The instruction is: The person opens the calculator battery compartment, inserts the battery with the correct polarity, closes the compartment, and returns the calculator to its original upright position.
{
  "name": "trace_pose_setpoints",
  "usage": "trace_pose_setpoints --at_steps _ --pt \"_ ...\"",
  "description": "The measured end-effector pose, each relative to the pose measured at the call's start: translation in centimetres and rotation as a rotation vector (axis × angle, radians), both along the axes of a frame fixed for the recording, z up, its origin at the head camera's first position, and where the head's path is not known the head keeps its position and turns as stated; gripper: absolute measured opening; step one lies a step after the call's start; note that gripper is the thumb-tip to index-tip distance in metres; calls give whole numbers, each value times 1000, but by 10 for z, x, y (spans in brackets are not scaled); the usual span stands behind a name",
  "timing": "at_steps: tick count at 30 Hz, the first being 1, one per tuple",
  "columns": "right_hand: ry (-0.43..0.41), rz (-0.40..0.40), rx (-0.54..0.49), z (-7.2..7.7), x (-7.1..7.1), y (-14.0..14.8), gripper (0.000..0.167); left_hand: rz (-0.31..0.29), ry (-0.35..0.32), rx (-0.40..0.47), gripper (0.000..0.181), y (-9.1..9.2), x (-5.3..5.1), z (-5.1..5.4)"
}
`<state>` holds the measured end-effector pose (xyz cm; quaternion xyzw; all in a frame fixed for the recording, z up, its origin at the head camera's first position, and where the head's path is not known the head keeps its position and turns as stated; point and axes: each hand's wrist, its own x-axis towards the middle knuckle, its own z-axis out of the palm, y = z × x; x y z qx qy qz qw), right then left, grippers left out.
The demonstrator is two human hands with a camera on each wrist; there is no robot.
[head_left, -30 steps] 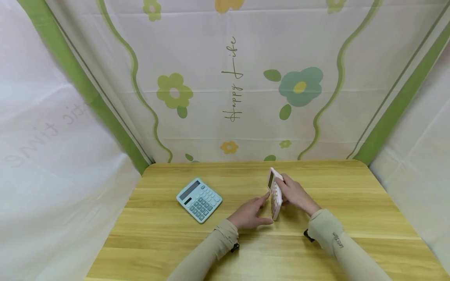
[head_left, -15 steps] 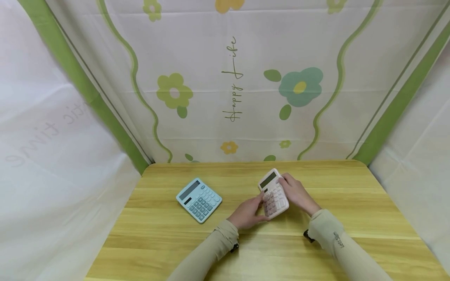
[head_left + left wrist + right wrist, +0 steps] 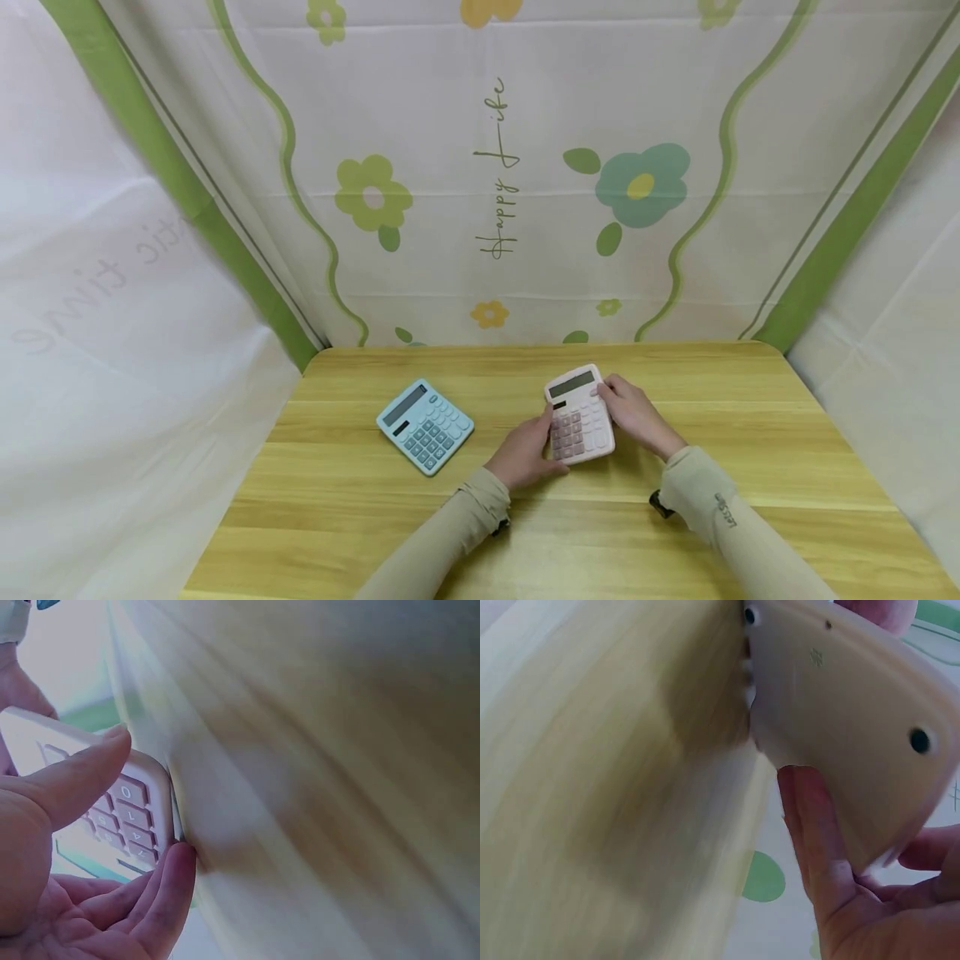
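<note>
A pale pink calculator (image 3: 588,419) is held between both hands, its display and keys turned up toward the head camera. My right hand (image 3: 636,417) pinches its right edge, thumb on the front; the right wrist view shows fingertips against the plain back (image 3: 847,720) with its dark round feet. On the other side my left hand (image 3: 521,457) grips the lower left corner; in the left wrist view the thumb lies along the bottom edge near the number keys (image 3: 131,817). It is tilted off the table, with its lower left edge close to the wood. A light blue calculator (image 3: 425,427) lies face up to the left.
Both calculators are over a wooden table (image 3: 315,517) with rounded back corners. A flower-printed cloth (image 3: 427,108) hangs behind it, and white cloth hangs at both sides. Black straps (image 3: 660,503) show at the sleeve cuffs.
The pink calculator has turned from nearly edge-on to face up toward the head camera, its lower part swinging left. The hands have barely shifted, and the blue calculator has stayed put.
</note>
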<state>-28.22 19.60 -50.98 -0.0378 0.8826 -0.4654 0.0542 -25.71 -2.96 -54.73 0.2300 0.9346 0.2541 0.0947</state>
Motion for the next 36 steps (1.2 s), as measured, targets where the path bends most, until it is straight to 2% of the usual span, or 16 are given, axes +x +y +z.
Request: trace_pose_setpoints --at_steps 7,13,17,23,29,36 --pt "-28 49 34 -3 0 4 43 10 -17 6 109 -6 0 7" --pt "-34 68 118 -4 0 6 49 18 11 -9 106 -10 0 9" --pt "-71 85 95 -9 0 9 47 18 32 -15 105 -13 0 10" --pt "-118 104 21 -16 0 15 40 23 36 -39 103 -13 -1 8" --pt "-122 82 75 -16 -3 17 24 19 25 -20 102 -16 0 11" --pt "-100 83 152 -18 -6 20 24 5 44 -35 100 -17 -1 10"
